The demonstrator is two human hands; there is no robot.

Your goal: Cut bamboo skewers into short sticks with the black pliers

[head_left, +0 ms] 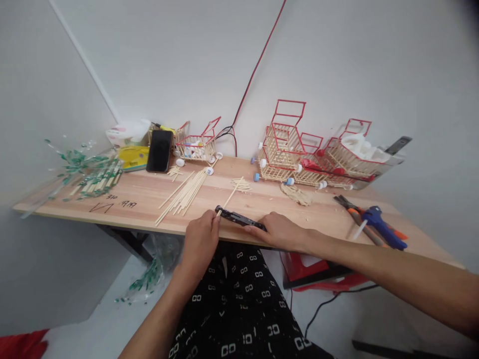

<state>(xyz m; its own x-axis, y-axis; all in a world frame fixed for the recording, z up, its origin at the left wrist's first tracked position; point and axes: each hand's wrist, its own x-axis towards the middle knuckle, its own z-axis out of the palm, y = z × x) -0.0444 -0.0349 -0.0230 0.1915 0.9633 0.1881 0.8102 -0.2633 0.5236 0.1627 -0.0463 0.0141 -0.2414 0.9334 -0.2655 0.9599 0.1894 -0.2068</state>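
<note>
Close to the table's front edge, my left hand [202, 237] is closed round the near end of a thin wooden stick [232, 193], which points away toward the wall. My right hand [280, 230] grips a pair of black pliers [239, 218], their jaws meeting the stick just beyond my left fingers. Whether the jaws bite into it is too small to tell. A small pile of short cut sticks [241, 185] lies under the far end. To the left, longer loose sticks [185, 197] are fanned out on the wooden table [149, 199].
Small stick-built carts with red handles [284, 144] stand along the wall, some with bottle-cap wheels. A phone [159, 151] leans at the back left near wrapped sticks [99, 179]. Orange-handled pliers [354, 214] and a blue glue gun [381, 227] lie at right.
</note>
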